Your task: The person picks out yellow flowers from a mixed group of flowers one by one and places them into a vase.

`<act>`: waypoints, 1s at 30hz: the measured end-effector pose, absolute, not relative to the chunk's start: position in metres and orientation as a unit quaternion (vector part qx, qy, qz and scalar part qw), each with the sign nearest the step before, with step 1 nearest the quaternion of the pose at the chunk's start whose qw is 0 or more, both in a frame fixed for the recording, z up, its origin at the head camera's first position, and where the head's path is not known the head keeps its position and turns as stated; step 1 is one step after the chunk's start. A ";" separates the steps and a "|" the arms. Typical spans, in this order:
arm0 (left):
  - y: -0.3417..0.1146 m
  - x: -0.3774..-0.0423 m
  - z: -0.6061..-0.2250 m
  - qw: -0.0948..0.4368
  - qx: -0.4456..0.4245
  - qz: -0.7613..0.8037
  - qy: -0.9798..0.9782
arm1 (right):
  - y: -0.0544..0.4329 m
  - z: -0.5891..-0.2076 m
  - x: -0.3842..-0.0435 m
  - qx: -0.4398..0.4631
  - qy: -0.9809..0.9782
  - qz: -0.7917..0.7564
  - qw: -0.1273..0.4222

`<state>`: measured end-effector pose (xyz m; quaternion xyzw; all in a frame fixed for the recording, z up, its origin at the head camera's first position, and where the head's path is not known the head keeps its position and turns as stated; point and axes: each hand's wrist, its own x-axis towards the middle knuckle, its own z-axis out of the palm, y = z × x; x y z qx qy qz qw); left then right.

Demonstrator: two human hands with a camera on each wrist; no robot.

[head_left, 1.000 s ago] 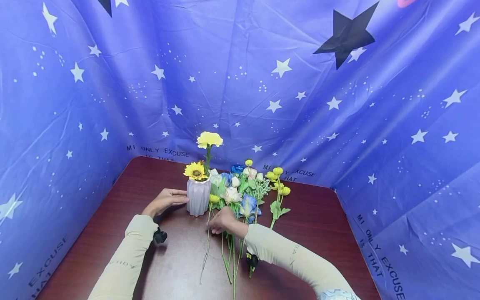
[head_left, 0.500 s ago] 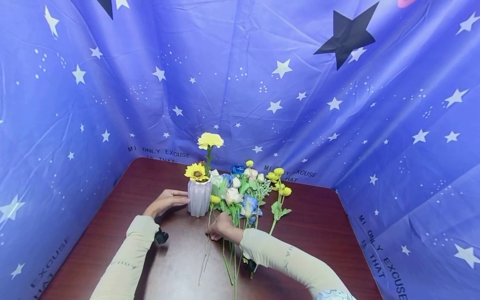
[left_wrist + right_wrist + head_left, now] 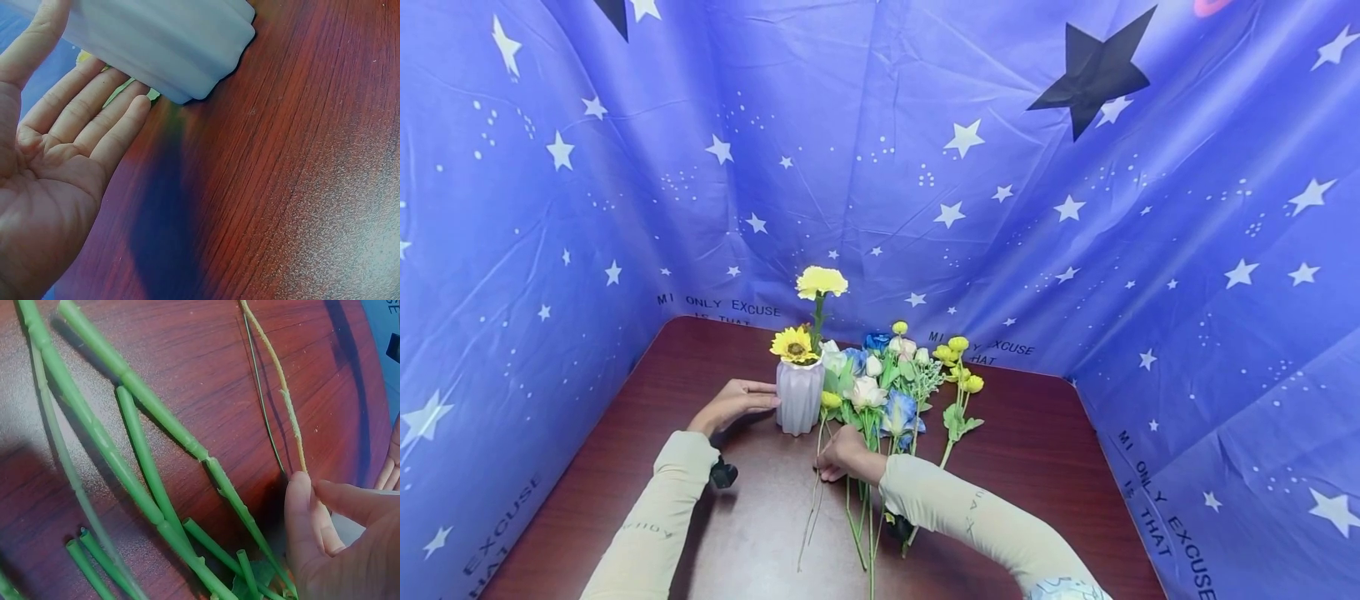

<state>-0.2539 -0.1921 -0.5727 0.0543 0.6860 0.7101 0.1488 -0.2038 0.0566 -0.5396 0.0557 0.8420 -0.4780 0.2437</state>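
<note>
A pale lilac ribbed vase (image 3: 800, 396) stands upright, holding a sunflower (image 3: 794, 345) and a taller pale yellow carnation (image 3: 822, 282). My left hand (image 3: 733, 404) lies against the vase's left side with straight fingers. In the left wrist view, those fingers (image 3: 78, 112) pass behind the vase, with the thumb at the near side. Just right of the vase, my right hand (image 3: 852, 454) pinches the thin stem of a small yellow flower (image 3: 831, 400). Thumb and forefinger meet on that yellowish stem (image 3: 291, 422) in the right wrist view, while a thin green strand hangs beside it.
A pile of blue and cream artificial flowers (image 3: 868, 392) lies right of the vase, its green stems (image 3: 103, 434) running toward the near side under my right arm. Another yellow spray (image 3: 957, 375) lies farther right. A star-printed blue cloth (image 3: 850, 167) surrounds the dark red table (image 3: 1022, 467).
Both hands keep nearly the same places and holds. My right forearm has shifted slightly left and down, and the head view has moved a little.
</note>
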 end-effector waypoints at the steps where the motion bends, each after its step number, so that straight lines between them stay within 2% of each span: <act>1: -0.192 -0.254 -0.573 0.149 0.056 0.710 0.686 | 0.056 -0.539 -0.204 0.057 0.841 -0.479 0.246; 13: -0.192 -0.254 -0.574 0.150 0.058 0.710 0.686 | 0.054 -0.540 -0.208 0.094 0.830 -0.486 0.256; 22: -0.191 -0.254 -0.572 0.146 0.047 0.712 0.686 | 0.056 -0.541 -0.213 0.091 0.818 -0.506 0.259; 30: -0.191 -0.253 -0.572 0.143 0.055 0.711 0.686 | 0.061 -0.530 -0.218 0.075 0.791 -0.536 0.285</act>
